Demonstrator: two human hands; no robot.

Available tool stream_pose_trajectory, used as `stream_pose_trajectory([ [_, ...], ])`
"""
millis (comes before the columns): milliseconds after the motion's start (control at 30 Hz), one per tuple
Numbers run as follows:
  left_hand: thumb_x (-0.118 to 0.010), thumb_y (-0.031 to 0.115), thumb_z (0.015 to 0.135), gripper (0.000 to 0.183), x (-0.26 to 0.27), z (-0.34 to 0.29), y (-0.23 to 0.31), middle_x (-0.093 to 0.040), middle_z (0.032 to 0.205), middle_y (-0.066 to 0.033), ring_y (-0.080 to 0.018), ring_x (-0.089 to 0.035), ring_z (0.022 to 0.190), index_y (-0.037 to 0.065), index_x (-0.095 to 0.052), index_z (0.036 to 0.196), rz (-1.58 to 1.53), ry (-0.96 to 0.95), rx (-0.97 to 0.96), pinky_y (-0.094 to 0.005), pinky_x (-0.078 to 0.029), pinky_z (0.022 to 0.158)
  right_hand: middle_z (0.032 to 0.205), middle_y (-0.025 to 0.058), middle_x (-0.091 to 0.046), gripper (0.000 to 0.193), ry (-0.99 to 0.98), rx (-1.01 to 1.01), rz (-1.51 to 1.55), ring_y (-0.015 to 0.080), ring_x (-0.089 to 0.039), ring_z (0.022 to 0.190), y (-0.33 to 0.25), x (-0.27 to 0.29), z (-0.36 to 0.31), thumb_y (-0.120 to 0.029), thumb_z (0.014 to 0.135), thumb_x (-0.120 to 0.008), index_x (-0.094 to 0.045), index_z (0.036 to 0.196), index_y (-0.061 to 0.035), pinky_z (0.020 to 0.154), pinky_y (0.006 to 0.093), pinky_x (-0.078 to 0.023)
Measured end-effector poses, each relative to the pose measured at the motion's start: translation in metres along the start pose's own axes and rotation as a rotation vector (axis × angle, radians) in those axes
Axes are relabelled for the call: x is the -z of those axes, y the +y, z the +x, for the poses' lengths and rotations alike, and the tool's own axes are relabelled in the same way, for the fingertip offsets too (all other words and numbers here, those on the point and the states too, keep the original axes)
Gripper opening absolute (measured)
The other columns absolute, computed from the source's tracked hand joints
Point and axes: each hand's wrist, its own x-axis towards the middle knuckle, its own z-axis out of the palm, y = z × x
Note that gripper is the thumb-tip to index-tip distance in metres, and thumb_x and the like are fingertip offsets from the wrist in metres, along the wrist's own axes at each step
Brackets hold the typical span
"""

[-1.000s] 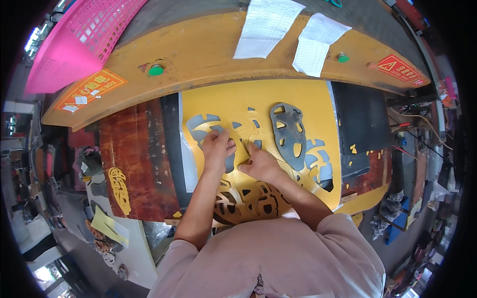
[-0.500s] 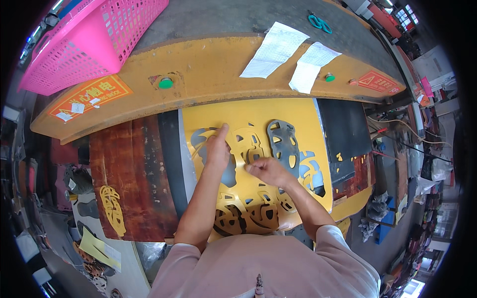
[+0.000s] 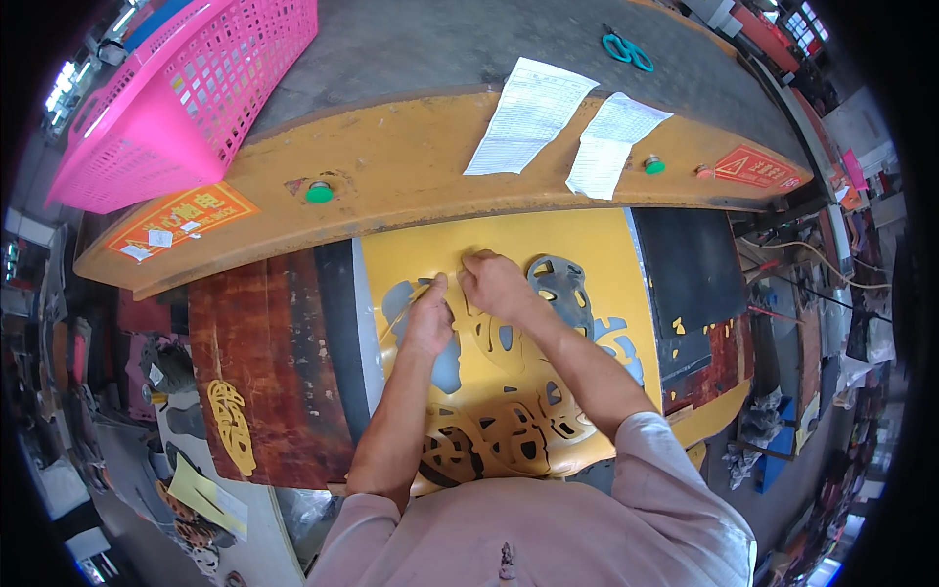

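Observation:
A yellow sheet (image 3: 597,240) with several cut shapes and openings lies before me under the machine's beam. My left hand (image 3: 430,321) is closed over a large sole-shaped opening, with a thin yellow cut-out piece (image 3: 398,318) at its fingers. To its right, my right hand (image 3: 496,286) has its fingers pinched together at the sheet's surface, above another cut shape; what they grip is hidden. A dark grey sole-shaped cutting die (image 3: 562,291) with openings rests on the sheet, just right of my right hand.
Across the far side runs a yellow machine beam (image 3: 411,147) with green buttons and hanging papers (image 3: 533,115). On top are a pink basket (image 3: 186,108) and teal scissors (image 3: 627,51). Yellow cut-outs (image 3: 231,428) lie on the reddish-brown board (image 3: 269,362) at left.
My right hand has moved up and left, away from the middle of the sheet and closer to my left hand. My left hand has shifted slightly down, its raised thumb now folded in.

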Motion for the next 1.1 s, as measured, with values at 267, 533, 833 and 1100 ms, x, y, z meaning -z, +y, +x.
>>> stream_pose_trajectory([
  [267,-0.076,0.029,0.103,0.017,0.031,0.025,0.004,-0.069,0.106,0.003,-0.0098,-0.067,0.092,0.016,-0.067,0.109,0.159,-0.003,-0.07,-0.0329,-0.053,0.069,0.101,0.0306,-0.073,0.031,-0.226,-0.05,0.029,0.0479,-0.07,0.1,-0.011,0.031,0.004,-0.023,0.09,-0.064,-0.071,0.101,0.0052,0.095,0.0523,-0.055],
  [533,-0.077,0.021,0.102,0.017,0.02,0.026,0.003,-0.068,0.106,-0.0005,-0.015,-0.069,0.097,0.018,-0.064,0.111,0.206,-0.067,-0.169,-0.0385,-0.06,0.08,0.097,0.0295,-0.074,0.034,-0.288,-0.085,-0.016,0.0464,-0.072,0.097,-0.021,0.038,0.012,-0.025,0.09,-0.064,-0.073,0.102,0.0047,0.093,0.0507,-0.057],
  [833,-0.067,0.015,0.106,0.014,0.02,0.014,0.023,-0.074,0.107,-0.0107,-0.022,-0.073,0.096,0.004,-0.064,0.114,0.632,-0.089,-0.232,-0.0412,-0.062,0.087,0.089,0.0269,-0.074,0.029,-0.126,0.018,-0.11,0.0447,-0.074,0.088,0.003,0.014,0.018,-0.025,0.094,-0.065,-0.073,0.097,0.0026,0.084,0.0527,-0.059],
  [1100,-0.068,0.018,0.104,0.017,0.014,0.014,0.022,-0.074,0.099,-0.0115,-0.0209,-0.075,0.089,0.001,-0.067,0.102,0.631,0.082,-0.26,-0.0378,-0.062,0.075,0.099,0.0248,-0.077,0.023,-0.119,-0.067,-0.202,0.0404,-0.076,0.092,-0.002,0.02,0.017,-0.022,0.095,-0.065,-0.074,0.103,-0.0018,0.082,0.0482,-0.06],
])
